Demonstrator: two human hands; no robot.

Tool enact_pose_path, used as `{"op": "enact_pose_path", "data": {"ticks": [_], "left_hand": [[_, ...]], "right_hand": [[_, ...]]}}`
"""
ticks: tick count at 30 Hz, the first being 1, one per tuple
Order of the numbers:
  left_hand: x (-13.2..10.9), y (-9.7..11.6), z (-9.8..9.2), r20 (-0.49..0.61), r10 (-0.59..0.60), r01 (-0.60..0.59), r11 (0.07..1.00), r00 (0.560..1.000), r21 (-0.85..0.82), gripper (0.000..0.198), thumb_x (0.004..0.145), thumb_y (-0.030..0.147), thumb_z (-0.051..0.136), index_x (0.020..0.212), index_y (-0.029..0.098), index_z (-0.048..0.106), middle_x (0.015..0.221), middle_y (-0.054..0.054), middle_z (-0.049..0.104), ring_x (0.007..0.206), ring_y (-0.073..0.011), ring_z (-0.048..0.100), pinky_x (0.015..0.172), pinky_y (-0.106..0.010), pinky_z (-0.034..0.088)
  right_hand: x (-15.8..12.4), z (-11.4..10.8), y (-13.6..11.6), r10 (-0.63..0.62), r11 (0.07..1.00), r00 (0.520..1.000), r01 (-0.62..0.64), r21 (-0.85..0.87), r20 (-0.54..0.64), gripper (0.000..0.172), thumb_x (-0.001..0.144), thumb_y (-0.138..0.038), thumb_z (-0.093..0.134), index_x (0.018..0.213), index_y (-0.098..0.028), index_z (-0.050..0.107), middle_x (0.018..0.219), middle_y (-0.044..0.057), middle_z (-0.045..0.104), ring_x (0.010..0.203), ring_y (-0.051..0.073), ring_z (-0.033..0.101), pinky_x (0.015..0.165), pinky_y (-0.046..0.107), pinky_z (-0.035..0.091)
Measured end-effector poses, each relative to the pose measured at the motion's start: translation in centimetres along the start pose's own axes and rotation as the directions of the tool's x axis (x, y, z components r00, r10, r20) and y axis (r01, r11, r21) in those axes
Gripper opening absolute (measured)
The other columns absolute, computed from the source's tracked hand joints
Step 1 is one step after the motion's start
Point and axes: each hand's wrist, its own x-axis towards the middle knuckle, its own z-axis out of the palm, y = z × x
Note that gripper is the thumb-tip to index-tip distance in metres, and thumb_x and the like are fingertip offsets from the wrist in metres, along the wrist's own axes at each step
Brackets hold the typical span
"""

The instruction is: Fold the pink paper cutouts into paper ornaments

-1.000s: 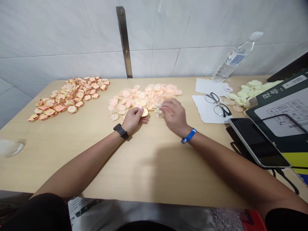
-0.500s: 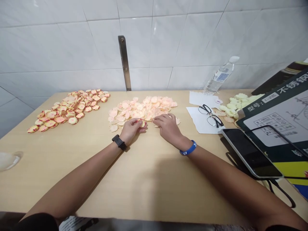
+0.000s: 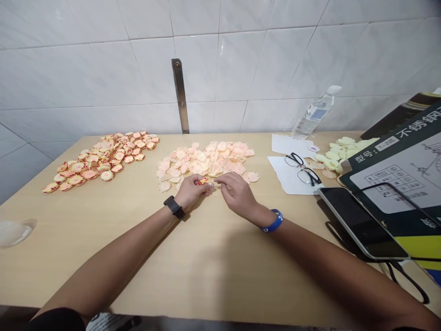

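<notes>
Left hand (image 3: 189, 191) low over the worktop (image 3: 103, 262), its fingers (image 3: 199, 180) closed in a tight pinch on a small red-and-yellow flower-shaped piece (image 3: 203, 181), just in front of a wide heap of pale pink scalloped flower shapes (image 3: 210, 158). Right hand (image 3: 237, 195) close beside it, thumb and forefinger narrowed almost together near the piece, with no telling whether anything sits between them.

Three separate heaps across the worktop: the pink one in the middle, red-rimmed flower pieces (image 3: 103, 158) spread in a long band towards the left, and pale yellow pieces (image 3: 339, 154) far to the right, partly behind a printed booklet (image 3: 396, 174). All three sizeable, with many pieces in each and exact counts beyond telling.

Beside the yellow pieces, black-framed glasses (image 3: 299, 168) on a sheet of white paper (image 3: 287, 181), and a clear plastic water bottle (image 3: 312, 115) lying against the tiled wall (image 3: 241, 55). Dark-screened tablet (image 3: 358, 225) at the right edge of the worktop, overlapping the booklet. Black watch (image 3: 174, 207) on the left wrist, blue wristband (image 3: 272, 221) on the right
</notes>
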Motion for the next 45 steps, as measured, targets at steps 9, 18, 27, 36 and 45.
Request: {"op": "enact_pose_path", "data": {"ticks": [9,18,27,36,45], "left_hand": [[-0.6,0.9,0.0,-0.051,0.076,-0.052,0.929,0.996,0.367,0.037,0.05,0.029,0.085,0.071,0.015,0.058,0.061,0.005,0.054,0.057,-0.0091,0.046,0.055,-0.022,0.034],[-0.1,0.9,-0.8,0.172,0.044,-0.117,0.892,0.984,0.438,0.035,0.058,0.039,0.083,0.073,0.014,0.063,0.065,0.002,0.057,0.066,-0.0128,0.052,0.064,-0.026,0.042],[0.5,0.3,-1.4,0.221,-0.034,-0.008,0.982,0.975,0.187,0.052,0.069,0.061,0.072,0.068,0.01,0.064,0.06,-0.006,0.064,0.055,-0.0128,0.059,0.059,-0.026,0.049],[0.8,0.3,-0.8,0.021,-0.05,0.049,0.998,0.999,0.046,0.036,0.084,0.041,0.065,0.066,0.011,0.058,0.062,-0.004,0.061,0.05,-0.0083,0.053,0.052,-0.023,0.046],[0.6,0.2,-0.8,0.122,-0.058,0.052,0.997,0.991,0.052,0.012,0.079,0.021,0.066,0.076,0.009,0.062,0.079,-0.009,0.068,0.067,-0.0127,0.065,0.07,-0.028,0.053]], "right_hand": [[-0.1,0.1,0.9,-0.088,0.993,0.995,0.084,0.078,0.051,0.031,0.094,-0.009,0.04,0.106,-0.024,0.065,0.096,0.008,0.062,0.089,0.019,0.06,0.074,0.035,0.054],[0.0,0.0,1.1,-0.088,0.996,0.976,0.08,0.046,0.198,0.022,0.094,-0.018,0.048,0.095,-0.022,0.07,0.108,0.011,0.059,0.083,0.017,0.059,0.067,0.031,0.053],[0.0,0.2,1.2,-0.152,0.968,0.987,0.139,0.21,0.049,0.015,0.092,-0.016,0.056,0.087,-0.022,0.069,0.097,0.007,0.059,0.083,0.017,0.058,0.07,0.032,0.052],[-0.3,-0.8,-1.5,-0.376,0.923,0.927,0.374,0.092,0.002,0.018,0.09,-0.01,0.053,0.096,-0.023,0.064,0.09,0.007,0.068,0.092,0.021,0.062,0.076,0.037,0.052],[0.4,-0.7,1.5,0.065,0.998,0.997,-0.065,-0.004,-0.029,0.041,0.097,-0.012,0.035,0.129,-0.026,0.056,0.095,0.007,0.067,0.087,0.02,0.063,0.076,0.037,0.053]]}}
